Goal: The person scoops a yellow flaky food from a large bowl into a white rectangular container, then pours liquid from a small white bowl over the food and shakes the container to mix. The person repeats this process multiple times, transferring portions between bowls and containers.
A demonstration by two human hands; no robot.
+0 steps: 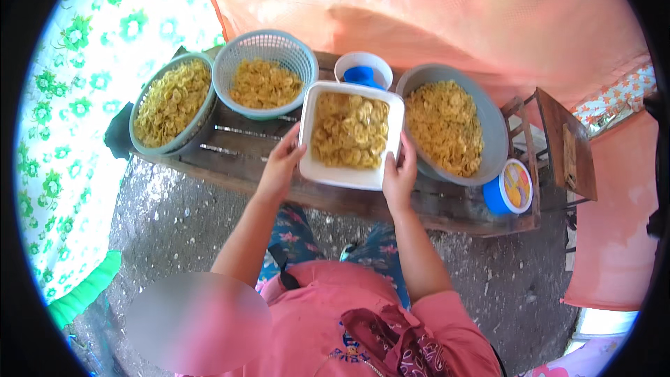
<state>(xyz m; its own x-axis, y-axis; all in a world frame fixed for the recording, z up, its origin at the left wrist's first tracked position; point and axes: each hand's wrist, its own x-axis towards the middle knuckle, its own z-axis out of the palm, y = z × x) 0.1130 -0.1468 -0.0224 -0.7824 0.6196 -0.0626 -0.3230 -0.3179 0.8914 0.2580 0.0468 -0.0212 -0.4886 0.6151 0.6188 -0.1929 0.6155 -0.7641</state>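
Between my hands is a white square tub (pixel 317 175), partly filled with yellow-brown chips (pixel 349 129) that look like thin round slices. My left hand (pixel 283 157) grips its left wall, fingers closed round the edge. On the opposite side, my right hand (pixel 400 171) is closed on the lower right corner, thumb over the rim. The tub is held above the wooden slatted table (pixel 237 168). Behind it stands a round white container (pixel 380 63) with something blue (pixel 361 76) inside.
Chips fill an oval basin (pixel 167 147) at the left and a grey basin (pixel 492 126) at the right. A light-blue perforated basket (pixel 269 42) holds fewer. A blue tub with a printed lid (pixel 516 185) sits at the table's right end, near a wooden chair (pixel 569 143). Orange sheeting (pixel 433 7) hangs behind.
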